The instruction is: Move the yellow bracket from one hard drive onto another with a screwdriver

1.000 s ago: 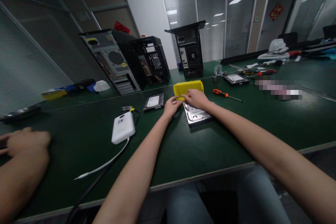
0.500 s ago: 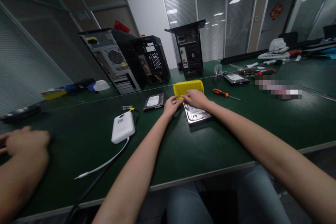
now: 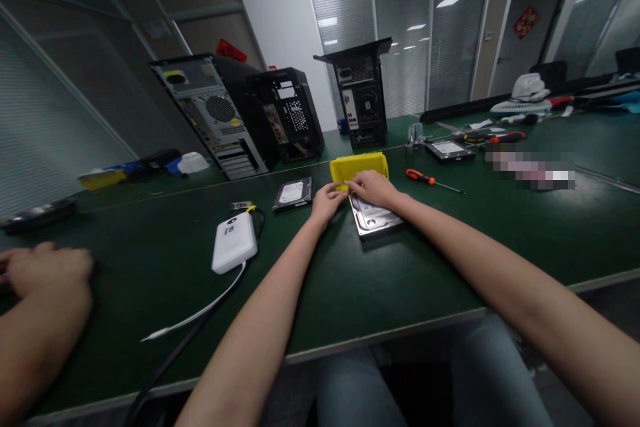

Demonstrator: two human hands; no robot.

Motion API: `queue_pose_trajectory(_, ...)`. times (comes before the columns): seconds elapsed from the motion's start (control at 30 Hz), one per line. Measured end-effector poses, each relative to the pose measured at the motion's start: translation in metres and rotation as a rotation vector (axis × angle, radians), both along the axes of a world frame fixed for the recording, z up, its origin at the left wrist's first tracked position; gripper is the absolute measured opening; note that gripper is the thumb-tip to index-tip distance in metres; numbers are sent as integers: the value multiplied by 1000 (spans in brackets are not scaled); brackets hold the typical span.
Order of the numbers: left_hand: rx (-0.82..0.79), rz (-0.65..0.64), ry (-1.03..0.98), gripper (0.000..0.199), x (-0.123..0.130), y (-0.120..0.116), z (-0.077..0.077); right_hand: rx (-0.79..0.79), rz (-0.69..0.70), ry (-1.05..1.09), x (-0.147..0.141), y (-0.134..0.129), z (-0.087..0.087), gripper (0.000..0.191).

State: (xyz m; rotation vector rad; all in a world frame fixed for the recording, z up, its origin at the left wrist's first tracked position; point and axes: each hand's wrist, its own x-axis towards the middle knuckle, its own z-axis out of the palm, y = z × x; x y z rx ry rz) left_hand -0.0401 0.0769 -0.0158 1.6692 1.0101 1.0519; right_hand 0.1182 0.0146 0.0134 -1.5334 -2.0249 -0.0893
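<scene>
A silver hard drive (image 3: 376,219) lies flat on the green table in front of me, partly covered by my right hand (image 3: 373,188). The fingers of that hand point left and meet those of my left hand (image 3: 327,203) at the drive's far left corner. Both sets of fingertips are pinched together there; whatever is between them is too small or hidden to name. Just beyond the fingertips, close to them, a yellow plastic tray (image 3: 359,164) rests with its near edge partly covered.
A second hard drive (image 3: 293,194) and a white power bank-like box (image 3: 235,243) with a cable are left. Right are an orange-handled screwdriver (image 3: 421,177) and another drive (image 3: 450,150). Computer towers (image 3: 367,97) stand behind. Another person's hand (image 3: 50,270) is far left.
My hands have barely moved; the fingertips stay together at the drive's corner. The other person's hand at the left has shifted slightly.
</scene>
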Motion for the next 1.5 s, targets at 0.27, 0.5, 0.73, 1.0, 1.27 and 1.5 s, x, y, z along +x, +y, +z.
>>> queue_pose_trajectory(0.27,7,11,17,48,0,-1,1,21,-53,-13,0,3,-3,53)
queue_pose_trajectory(0.5,29,35,48,47,0,-1,2,2,-26,-24,0,2,-2,49)
queue_pose_trajectory(0.73,31,21,53,48,-1,-3,4,-19,11,-23,0,2,-1,45)
queue_pose_trajectory(1.0,107,-7,57,48,-2,0,1,-20,27,-14,1,5,-2,46)
queue_pose_trajectory(1.27,256,-30,155,30,-6,3,1,-2,44,4,2,6,-3,41)
queue_pose_trajectory(1.5,362,33,254,23,-4,-10,11,19,55,51,1,3,-1,36)
